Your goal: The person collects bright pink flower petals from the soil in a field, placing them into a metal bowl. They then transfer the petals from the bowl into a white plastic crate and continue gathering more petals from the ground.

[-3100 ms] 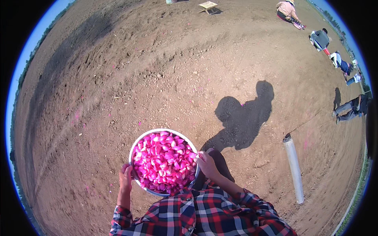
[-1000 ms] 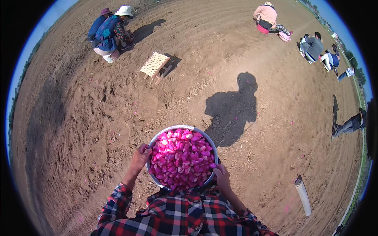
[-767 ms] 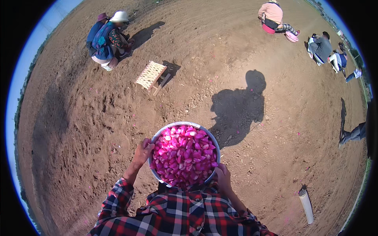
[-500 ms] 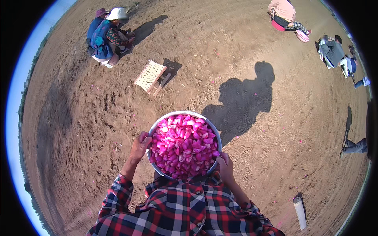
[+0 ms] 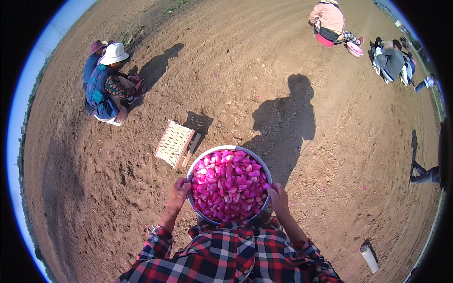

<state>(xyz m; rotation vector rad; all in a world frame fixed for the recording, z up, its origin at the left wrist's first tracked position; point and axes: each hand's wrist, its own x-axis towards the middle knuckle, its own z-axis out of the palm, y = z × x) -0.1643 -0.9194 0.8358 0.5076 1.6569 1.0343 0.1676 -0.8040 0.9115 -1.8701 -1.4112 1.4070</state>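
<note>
In front of my body is a round metal basin [image 5: 228,147], heaped with what look like garlic cloves [image 5: 229,186] coated bright pink. My left hand [image 5: 179,192] grips the rim on the left, thumb over the edge. On the opposite side my right hand [image 5: 278,198] holds the rim near its lower right. Both sets of fingers are partly hidden under the basin. Just beyond the basin, to its left, a low wooden stool [image 5: 173,144] with a woven seat stands on the soil.
Two people crouch at the far left, one in a white hat [image 5: 114,54]. Someone in pink [image 5: 329,21] sits far right beside a pink basin [image 5: 355,49]. More people [image 5: 389,61] are farther right. A pale cylinder [image 5: 369,259] lies at lower right on bare soil.
The stool now appears closer to the basin, lower in the picture. The crouching people at the left have shifted left and down in view. Both hands keep their hold on the basin.
</note>
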